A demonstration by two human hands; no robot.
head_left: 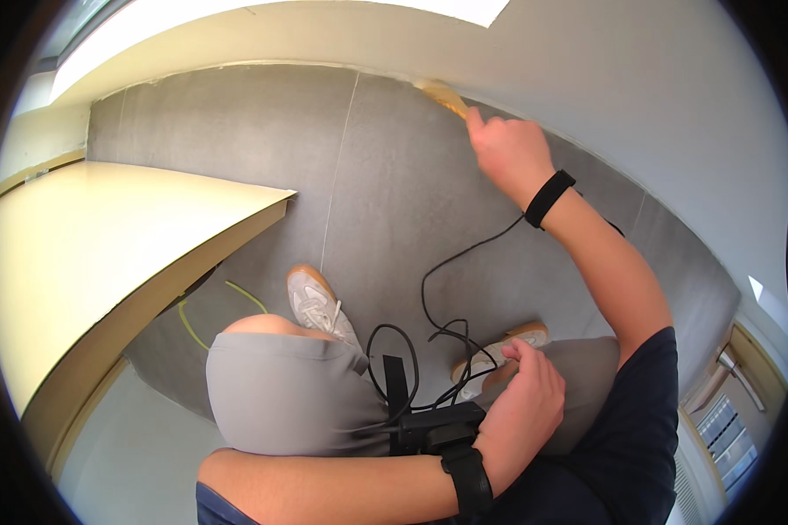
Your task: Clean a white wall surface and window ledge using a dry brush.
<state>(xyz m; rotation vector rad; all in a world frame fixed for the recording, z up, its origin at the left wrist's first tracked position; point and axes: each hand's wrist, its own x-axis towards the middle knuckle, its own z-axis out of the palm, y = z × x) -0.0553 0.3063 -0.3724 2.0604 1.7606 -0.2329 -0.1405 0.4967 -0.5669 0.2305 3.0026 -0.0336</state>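
Note:
My right hand (513, 157) reaches forward and is closed around the handle of a yellowish brush (444, 96). The brush's pale tip touches the line where the white wall (604, 79) meets the grey floor (394, 175). My left hand (524, 398) lies over my right thigh, its fingers loosely bent and nothing seen in them. Its fingertips are partly hidden. Black straps circle both wrists, and a thin black cable (425, 284) runs from the right one down to a black box (438, 420) at my lap.
A pale yellow board or cabinet (131, 254) juts in from the left, its corner near my left shoe (315, 297). A yellow-green cord (188, 324) lies beneath it. My right shoe (499, 354) stands among loops of cable. A window (70, 39) is at the far left.

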